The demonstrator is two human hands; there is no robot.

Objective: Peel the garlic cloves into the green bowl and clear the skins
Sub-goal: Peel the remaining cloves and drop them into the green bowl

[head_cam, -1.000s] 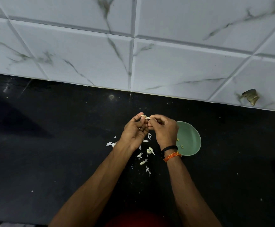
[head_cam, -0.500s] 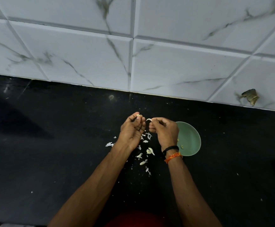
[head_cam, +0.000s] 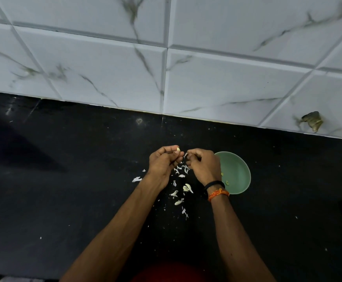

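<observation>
My left hand point(head_cam: 163, 164) pinches a small pale garlic clove point(head_cam: 178, 149) at its fingertips, above the black counter. My right hand point(head_cam: 203, 166), close beside it, pinches a thin strip of white skin point(head_cam: 185, 155) that hangs between the two hands. The green bowl point(head_cam: 238, 173) stands just right of my right hand, partly hidden by it, with a few small garlic bits point(head_cam: 226, 182) inside. White garlic skins point(head_cam: 181, 176) lie scattered on the counter under and in front of my hands, with a few whole-looking pieces point(head_cam: 187, 187) among them.
The black counter point(head_cam: 64, 180) runs to a white marble-look tiled wall point(head_cam: 125, 68) at the back. A chipped spot point(head_cam: 312, 122) marks the wall at right. A loose skin point(head_cam: 137, 179) lies left of my left wrist.
My hands have drawn slightly apart. The right hand has pulled a strip of skin off the clove, which stays in the left fingertips.
</observation>
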